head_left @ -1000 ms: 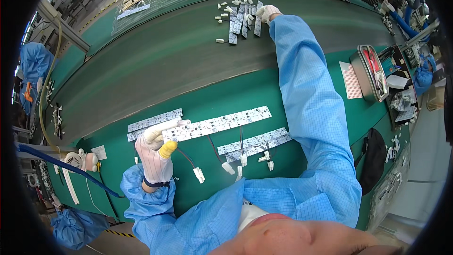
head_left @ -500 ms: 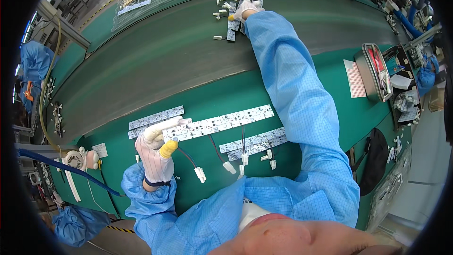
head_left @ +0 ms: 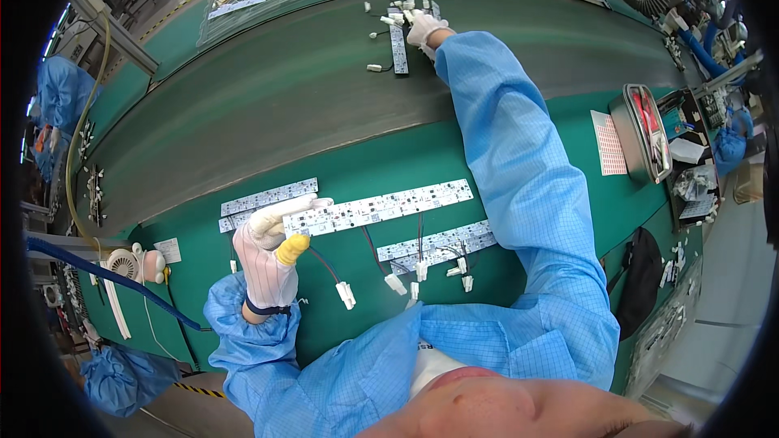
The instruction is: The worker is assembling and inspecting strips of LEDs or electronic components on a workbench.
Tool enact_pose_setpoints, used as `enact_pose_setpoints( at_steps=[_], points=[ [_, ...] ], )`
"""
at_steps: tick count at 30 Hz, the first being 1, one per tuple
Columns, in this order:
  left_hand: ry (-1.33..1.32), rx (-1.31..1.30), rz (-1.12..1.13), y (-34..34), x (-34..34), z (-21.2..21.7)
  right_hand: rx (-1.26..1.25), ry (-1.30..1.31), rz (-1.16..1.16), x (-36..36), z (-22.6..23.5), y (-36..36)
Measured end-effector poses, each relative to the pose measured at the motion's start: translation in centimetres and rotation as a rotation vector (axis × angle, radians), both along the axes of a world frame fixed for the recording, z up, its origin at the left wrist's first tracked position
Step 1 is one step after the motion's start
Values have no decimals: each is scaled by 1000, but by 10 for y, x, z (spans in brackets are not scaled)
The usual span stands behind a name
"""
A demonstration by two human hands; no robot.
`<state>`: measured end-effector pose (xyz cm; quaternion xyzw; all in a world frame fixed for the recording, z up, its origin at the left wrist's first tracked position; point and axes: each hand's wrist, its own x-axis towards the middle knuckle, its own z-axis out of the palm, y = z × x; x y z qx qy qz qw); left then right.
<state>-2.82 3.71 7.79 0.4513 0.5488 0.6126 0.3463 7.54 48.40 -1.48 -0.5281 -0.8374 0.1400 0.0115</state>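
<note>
Reaching far across the dark conveyor belt [head_left: 268, 113], the right hand [head_left: 423, 28] is being held at a loose pile of white strips and small white connectors [head_left: 399, 28]; it is gloved in white, and whether its fingers are closed on a piece cannot be told at this distance. One long strip [head_left: 398, 50] is lying just beside that hand, running toward the person. The left hand [head_left: 272, 247], in a white glove with a yellow cot on the thumb, is being rested on the green bench [head_left: 527, 154], its fingers stretched out flat and pressing the left end of a long white circuit strip [head_left: 381, 204]. Another strip [head_left: 268, 196] is lying just behind those fingers, and a third one [head_left: 438, 242], nearer the body, is trailing thin wires to white plugs [head_left: 346, 295]. A metal tray [head_left: 637, 134] is sitting well apart at the right, and a small white fan [head_left: 126, 264] at the left edge.
</note>
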Motion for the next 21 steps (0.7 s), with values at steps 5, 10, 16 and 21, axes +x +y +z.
enact_pose_setpoints(
  at_steps=[5, 10, 16, 21],
  points=[
    [26, 15, -25, 9, 6, 2, 50, -4, -24, -2, -7, -2],
    [16, 6, -2, 4, 4, 3, 76, 16, -184, -17, 27, -70],
    [45, 18, -10, 8, 5, 5, 117, -64, -142, -23, 30, -63],
    [49, 16, -20, 2, 2, 4, 100, -73, -24, -19, 9, -49]
  ],
)
